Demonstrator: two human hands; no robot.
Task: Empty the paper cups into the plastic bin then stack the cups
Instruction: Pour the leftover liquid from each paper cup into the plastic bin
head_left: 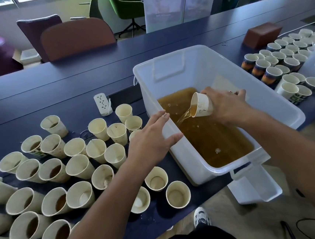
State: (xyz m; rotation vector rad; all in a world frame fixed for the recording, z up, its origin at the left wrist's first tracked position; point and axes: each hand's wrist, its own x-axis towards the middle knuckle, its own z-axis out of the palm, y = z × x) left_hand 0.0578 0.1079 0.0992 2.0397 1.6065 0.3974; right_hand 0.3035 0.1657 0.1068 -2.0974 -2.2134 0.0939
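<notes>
Paper cup (202, 104) is gripped in the curled fingers of the right hand (226, 103), tilted over the plastic bin (169, 68); brown liquid (208, 133) streams from its rim into the pool below. Left hand (151, 139) lies flat-fingered against the bin's near wall. Cups (76, 165) crowd the dark table (53, 87) to the left; stacked cups (282, 61) stand right.

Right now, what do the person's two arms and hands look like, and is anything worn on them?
Both forearms are bare as far as the picture shows; no sleeves, gloves, watch or wristband are visible. The left hand has a thin ring on one finger. The right hand also seems to have a ring, but it is too small to be sure.
</notes>
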